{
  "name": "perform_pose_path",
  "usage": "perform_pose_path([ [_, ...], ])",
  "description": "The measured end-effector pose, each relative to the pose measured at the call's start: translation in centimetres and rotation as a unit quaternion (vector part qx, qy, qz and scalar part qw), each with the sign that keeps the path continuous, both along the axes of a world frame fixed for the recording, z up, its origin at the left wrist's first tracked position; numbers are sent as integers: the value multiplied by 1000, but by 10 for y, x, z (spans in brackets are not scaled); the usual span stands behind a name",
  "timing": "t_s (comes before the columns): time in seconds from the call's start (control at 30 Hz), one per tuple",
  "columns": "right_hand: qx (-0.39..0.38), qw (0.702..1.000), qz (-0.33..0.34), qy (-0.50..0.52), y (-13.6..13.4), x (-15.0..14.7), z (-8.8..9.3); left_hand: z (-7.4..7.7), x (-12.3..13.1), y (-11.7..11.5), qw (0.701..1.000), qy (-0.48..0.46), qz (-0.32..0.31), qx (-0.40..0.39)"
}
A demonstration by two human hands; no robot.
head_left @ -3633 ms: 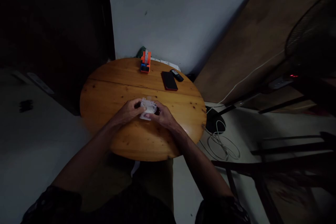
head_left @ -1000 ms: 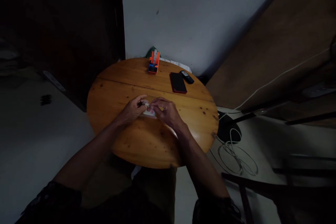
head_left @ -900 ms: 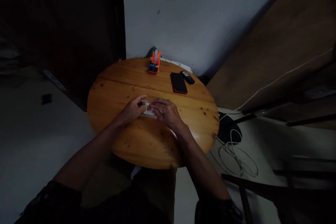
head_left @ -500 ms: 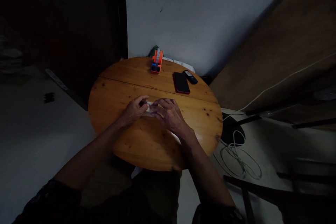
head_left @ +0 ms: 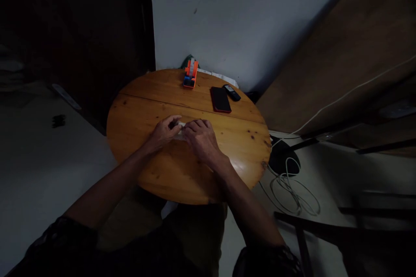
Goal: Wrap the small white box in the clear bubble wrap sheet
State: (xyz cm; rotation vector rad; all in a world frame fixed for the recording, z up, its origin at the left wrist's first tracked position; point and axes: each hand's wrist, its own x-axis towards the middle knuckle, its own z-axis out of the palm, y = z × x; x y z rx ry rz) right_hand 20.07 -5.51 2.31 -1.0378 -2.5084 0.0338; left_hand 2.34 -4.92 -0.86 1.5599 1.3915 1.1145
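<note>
A small white, strip-like piece (head_left: 180, 136) lies between my hands, low over the round wooden table (head_left: 156, 166); I cannot make out its kind. My left hand (head_left: 164, 131) grips its left end, with the thumb on it and the index finger arched above. Over the other end is my right hand (head_left: 202, 138), its fingers curled down and pressed together on the piece. The right hand's back hides much of that end.
At the table's far edge stands an orange tape dispenser (head_left: 190, 73). A dark phone-like slab with a red edge (head_left: 220, 99) lies beside a black handset (head_left: 232, 92). White cable (head_left: 292, 190) coils on the floor at right, near a dark chair (head_left: 325, 229).
My right hand's fingers have closed in over the white piece, nearer my left hand, and cover more of it. The whole view has shifted slightly.
</note>
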Motion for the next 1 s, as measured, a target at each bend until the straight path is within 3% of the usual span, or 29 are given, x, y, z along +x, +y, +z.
perform_pose_path([
  [0.1, -109, 977, 31, 180, 8, 13, 1, -2, 0, 0, 1000, -27, -5, -10],
  [0.2, -179, 907, -25, 379, 20, 26, -2, -3, 0, 1, 998, -64, -4, -20],
  [0.27, -205, 869, -75, 443, 26, 32, -5, -4, 1, 2, 996, -87, -4, -18],
  [0.33, -230, 854, -91, 457, 30, 34, -8, -7, 1, 3, 995, -101, -2, -15],
  [0.57, -199, 886, -94, 408, 32, 31, -15, -13, -4, 12, 988, -146, 39, -18],
  [0.8, -149, 940, 3, 306, 28, 26, -16, -3, -6, 1, 995, -94, 38, -22],
  [1.0, -107, 973, 20, 202, 15, 19, -11, 4, -4, -2, 998, -36, 43, -28],
])
